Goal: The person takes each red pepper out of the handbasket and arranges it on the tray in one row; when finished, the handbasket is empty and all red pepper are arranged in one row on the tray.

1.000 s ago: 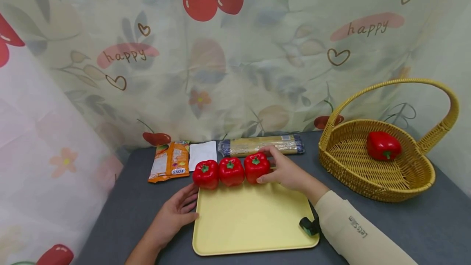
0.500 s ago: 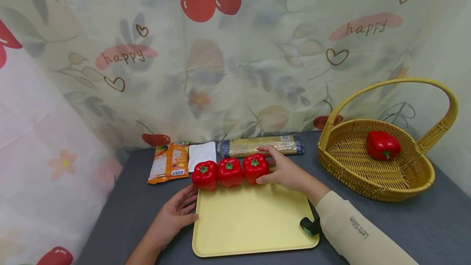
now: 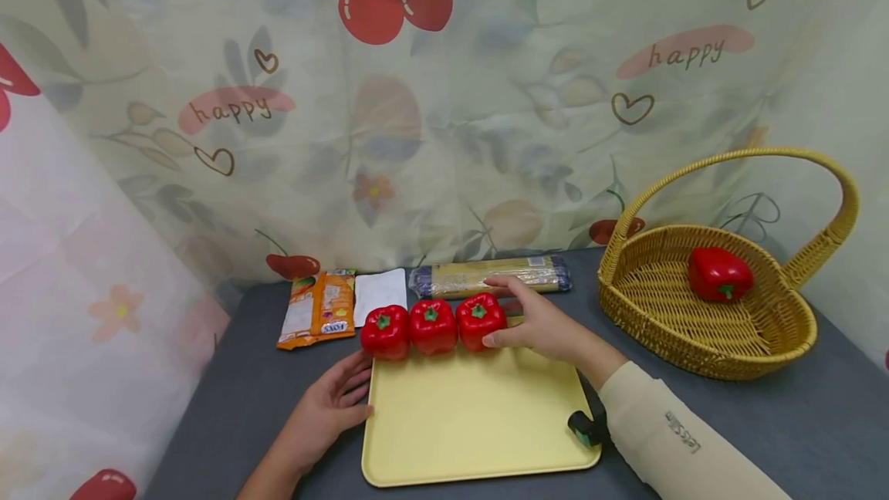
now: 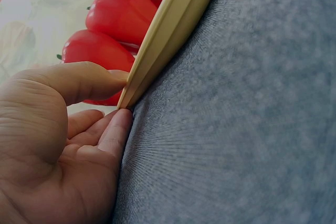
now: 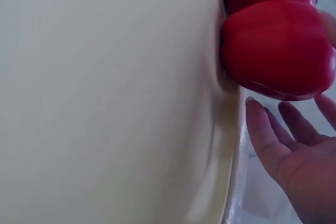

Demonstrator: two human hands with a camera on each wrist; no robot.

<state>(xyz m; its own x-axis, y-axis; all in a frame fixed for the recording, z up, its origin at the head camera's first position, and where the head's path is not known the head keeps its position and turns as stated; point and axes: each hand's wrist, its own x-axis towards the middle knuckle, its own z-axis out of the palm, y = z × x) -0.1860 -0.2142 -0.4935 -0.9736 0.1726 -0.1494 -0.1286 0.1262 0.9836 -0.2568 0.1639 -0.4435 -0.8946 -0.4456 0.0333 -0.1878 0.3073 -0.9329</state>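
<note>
- The curtain (image 3: 486, 99) is the backdrop on the far and left sides: thin pale fabric printed with cherries, hearts, leaves and the word "happy".
- The worktop (image 3: 799, 423) is a flat surface under a grey cloth with a fine knit-like weave, seen close in the left wrist view.
- The basket (image 3: 701, 353) stands at the right on the worktop: yellow wicker, oval, with a high arched handle. One red pepper (image 3: 719, 274) lies inside it, towards the back.
- The tray (image 3: 472, 423) lies in the middle near the person: pale yellow, smooth, rectangular with rounded corners and a low raised rim. Three glossy red peppers with green stems stand in a row touching each other along its far edge: left pepper (image 3: 385, 332), middle pepper (image 3: 432, 326), right pepper (image 3: 480, 320).
- The right hand (image 3: 538, 320), in a beige sleeve, has its fingers curved around the right pepper, thumb in front, fingers behind it.
- The left hand (image 3: 326, 407) rests at the tray's left rim, fingers relaxed; in the wrist view thumb and finger touch the rim's edge.
- Behind the tray lie a long clear pasta pack (image 3: 489, 275), an orange snack bag (image 3: 318, 309) and a white packet (image 3: 380, 293), all flat.
</note>
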